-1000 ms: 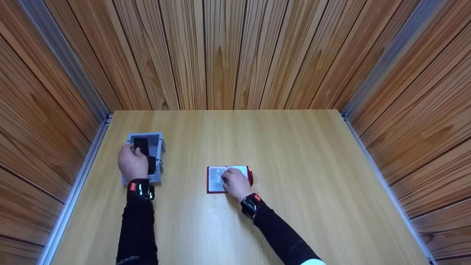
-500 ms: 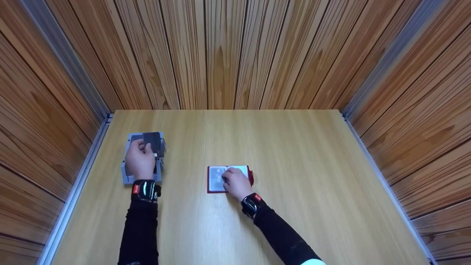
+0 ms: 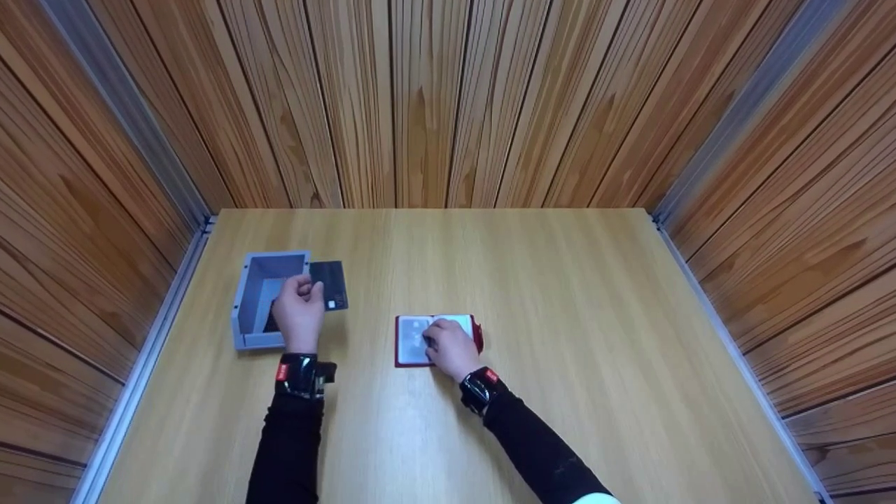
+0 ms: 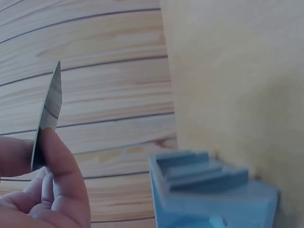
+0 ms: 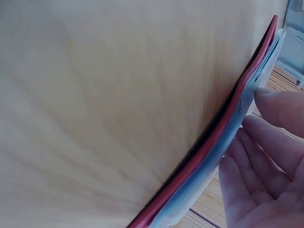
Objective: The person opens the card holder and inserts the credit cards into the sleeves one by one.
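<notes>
In the head view my left hand (image 3: pixel 299 315) pinches a dark card (image 3: pixel 329 285) with a small pale square near one corner, just past the right side of a grey-blue bin (image 3: pixel 245 301). The left wrist view has the card (image 4: pixel 50 107) nearly edge-on between thumb and fingers. Right of the bin, an open red card holder (image 3: pixel 413 339) with clear sleeves lies on the table. My right hand (image 3: pixel 451 348) rests its thumb and bent fingertips on the sleeves; in the right wrist view the thumb and index finger touch them slightly apart.
Something dark lies low in the bin, partly behind my left hand. The light wooden table (image 3: pixel 560 315) is bordered by metal rails (image 3: pixel 728 357) and wood-plank walls (image 3: pixel 420 105). A strap clasp (image 3: pixel 477 334) sticks out at the card holder's right edge.
My left hand has lifted the dark card out of the bin and carried it rightward past the bin's side. The right hand and card holder have stayed in place.
</notes>
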{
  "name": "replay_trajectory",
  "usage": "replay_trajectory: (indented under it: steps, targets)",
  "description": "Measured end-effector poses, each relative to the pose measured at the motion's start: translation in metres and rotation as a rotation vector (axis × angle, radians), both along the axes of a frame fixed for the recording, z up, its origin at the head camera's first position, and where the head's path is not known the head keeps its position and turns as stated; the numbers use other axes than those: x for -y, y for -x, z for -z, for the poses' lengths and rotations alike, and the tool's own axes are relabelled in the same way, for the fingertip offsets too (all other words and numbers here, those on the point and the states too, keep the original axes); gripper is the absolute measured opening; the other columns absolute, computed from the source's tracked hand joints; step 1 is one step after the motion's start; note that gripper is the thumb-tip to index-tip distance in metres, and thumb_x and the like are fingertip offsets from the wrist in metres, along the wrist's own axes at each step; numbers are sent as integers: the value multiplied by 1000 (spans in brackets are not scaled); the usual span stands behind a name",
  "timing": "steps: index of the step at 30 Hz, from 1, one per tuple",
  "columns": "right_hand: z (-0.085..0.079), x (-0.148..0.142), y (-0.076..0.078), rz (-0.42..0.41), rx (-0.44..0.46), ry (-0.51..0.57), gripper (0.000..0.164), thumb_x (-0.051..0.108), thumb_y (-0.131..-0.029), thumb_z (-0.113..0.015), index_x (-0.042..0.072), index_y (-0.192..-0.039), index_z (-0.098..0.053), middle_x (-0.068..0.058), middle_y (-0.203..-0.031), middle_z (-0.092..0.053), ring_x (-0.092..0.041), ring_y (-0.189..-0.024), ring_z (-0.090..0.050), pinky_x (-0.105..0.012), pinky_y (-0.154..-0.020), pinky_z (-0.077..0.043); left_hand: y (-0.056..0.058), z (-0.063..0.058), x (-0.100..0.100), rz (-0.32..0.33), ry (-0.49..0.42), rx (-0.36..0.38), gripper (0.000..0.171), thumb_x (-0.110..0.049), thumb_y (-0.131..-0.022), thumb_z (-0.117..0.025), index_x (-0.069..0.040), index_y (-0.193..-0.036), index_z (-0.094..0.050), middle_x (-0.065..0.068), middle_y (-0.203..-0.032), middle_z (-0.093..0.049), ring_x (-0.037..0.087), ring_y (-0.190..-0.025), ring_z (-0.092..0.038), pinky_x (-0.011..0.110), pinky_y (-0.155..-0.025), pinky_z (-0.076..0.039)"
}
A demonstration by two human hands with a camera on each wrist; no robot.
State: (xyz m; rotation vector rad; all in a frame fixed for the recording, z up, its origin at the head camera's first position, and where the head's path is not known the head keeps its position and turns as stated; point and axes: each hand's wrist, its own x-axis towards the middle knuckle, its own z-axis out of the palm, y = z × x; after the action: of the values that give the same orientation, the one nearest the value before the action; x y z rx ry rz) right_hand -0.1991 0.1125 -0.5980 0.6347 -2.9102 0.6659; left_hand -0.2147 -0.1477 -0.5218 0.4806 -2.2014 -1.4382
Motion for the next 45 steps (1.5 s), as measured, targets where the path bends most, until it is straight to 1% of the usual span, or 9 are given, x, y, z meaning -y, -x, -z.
replay_trajectory:
  steps: [6,13,15,20,26,30,34,40,45]
  targets:
    - [0,-1,0,-2,-14,-3,24,7,-79,-76,4,-103,-74,-9,-106,-66,-28,-100,-62,-38,-90,-49,-2,6,-19,33,-31,-30,20,-2,-89,-69,8,-106,-66,23,-96,-68,34,-87,-66,43,-80,-52]
    - [1,-4,1,-9,26,34,24,8,-81,-76,3,-105,-73,-10,-107,-66,-29,-102,-61,-39,-92,-48,-6,10,-37,79,-99,50,22,-6,-91,-67,7,-110,-65,22,-101,-67,34,-94,-65,43,-85,-51]
    - [0,-6,2,-7,42,62,24,9,-82,-75,2,-106,-73,-10,-108,-66,-30,-104,-61,-40,-94,-47,-7,12,-42,90,-106,50,23,-5,-91,-67,8,-110,-65,23,-101,-66,35,-94,-65,44,-86,-51]
    - [-1,-11,3,17,51,188,21,9,-86,-73,1,-106,-72,-11,-106,-67,-29,-104,-62,-40,-93,-47,-10,16,-52,101,-109,35,23,-4,-90,-68,9,-109,-65,23,-99,-67,36,-91,-65,45,-85,-51]
    - [-8,-15,6,90,9,396,23,4,-88,-70,-3,-109,-70,-14,-101,-69,-29,-96,-65,-39,-86,-51,-13,17,-63,131,-141,77,23,-4,-91,-67,7,-111,-65,21,-100,-66,34,-93,-64,44,-85,-51]
    - [-18,-15,10,166,54,572,28,3,-91,-66,-7,-117,-63,-14,-99,-68,-28,-91,-66,-36,-82,-54,-15,22,-71,150,-141,66,22,-3,-91,-67,8,-110,-65,20,-99,-66,34,-92,-64,44,-84,-52]
    - [-26,-11,11,211,88,689,35,5,-94,-63,-9,-126,-55,-13,-97,-67,-27,-87,-66,-34,-80,-54,-16,26,-78,160,-136,65,21,-3,-91,-68,7,-109,-66,18,-97,-67,31,-89,-64,43,-83,-52]
    - [-30,-2,7,179,180,800,39,7,-97,-61,-10,-130,-50,-15,-96,-67,-30,-82,-68,-32,-72,-57,-19,29,-89,181,-125,28,18,-1,-88,-69,7,-104,-67,17,-92,-67,31,-84,-65,43,-80,-52]
    - [-30,3,3,121,238,862,43,7,-96,-62,-12,-131,-47,-21,-95,-67,-39,-81,-68,-44,-70,-58,-23,30,-98,198,-143,15,17,-1,-87,-70,5,-103,-67,14,-89,-67,29,-82,-64,40,-77,-52]
